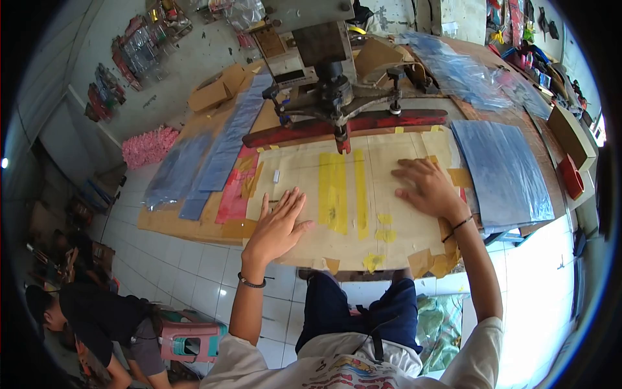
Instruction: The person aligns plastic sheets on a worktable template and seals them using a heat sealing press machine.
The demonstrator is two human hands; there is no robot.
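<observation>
A tan sheet-covered work board (298, 249) lies in front of me, with yellow tape strips (333, 194) across its middle. My left hand (280, 223) rests on the board's left part with its fingers spread, holding nothing. On the right part is my right hand (426, 187), its fingers outstretched and slightly blurred, with nothing seen in it. A small white piece (276, 176) lies above my left fingertips. Beyond both hands, the black machine head (335, 97) carries a long red bar (389, 120) over the board's far edge.
Stacked bluish plastic sheets (504, 172) lie at the right, and more plastic sheets (223, 146) at the left. An open cardboard box (217, 87) stands at the back left. A person (107, 321) bends beside a pink and green stool (193, 342) on the left.
</observation>
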